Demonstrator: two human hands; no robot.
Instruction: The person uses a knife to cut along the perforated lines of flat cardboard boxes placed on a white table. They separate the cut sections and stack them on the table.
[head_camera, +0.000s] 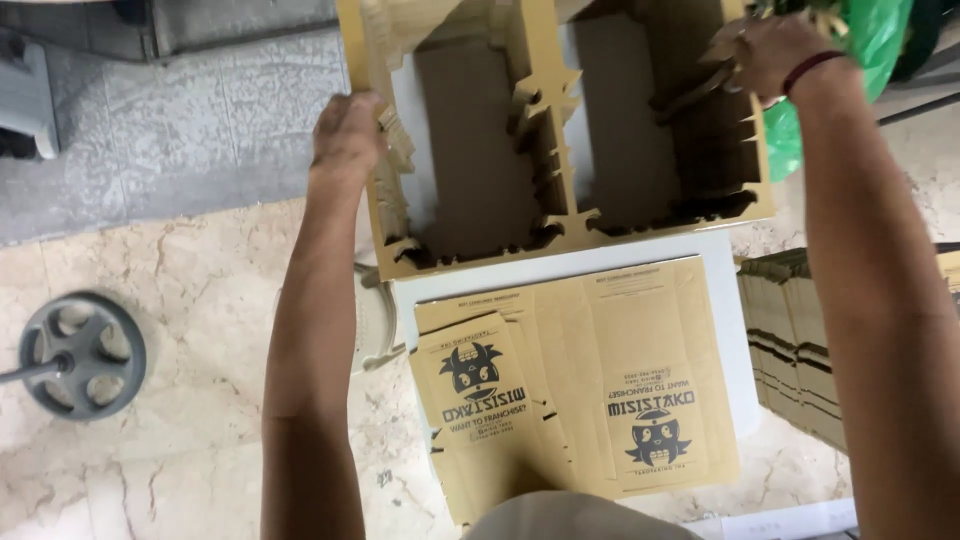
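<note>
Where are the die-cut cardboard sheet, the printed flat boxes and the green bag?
die-cut cardboard sheet (560, 232): head view, lower border strip.
printed flat boxes (640, 330): head view, plain upper panel of the top box.
green bag (880, 40): head view, upper bulge.

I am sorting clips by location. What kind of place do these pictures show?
Probably a small packaging workshop. A die-cut brown cardboard sheet is held over a white table, flat printed brown paper boxes lie stacked there, and more folded cardboard stands beside it.
</note>
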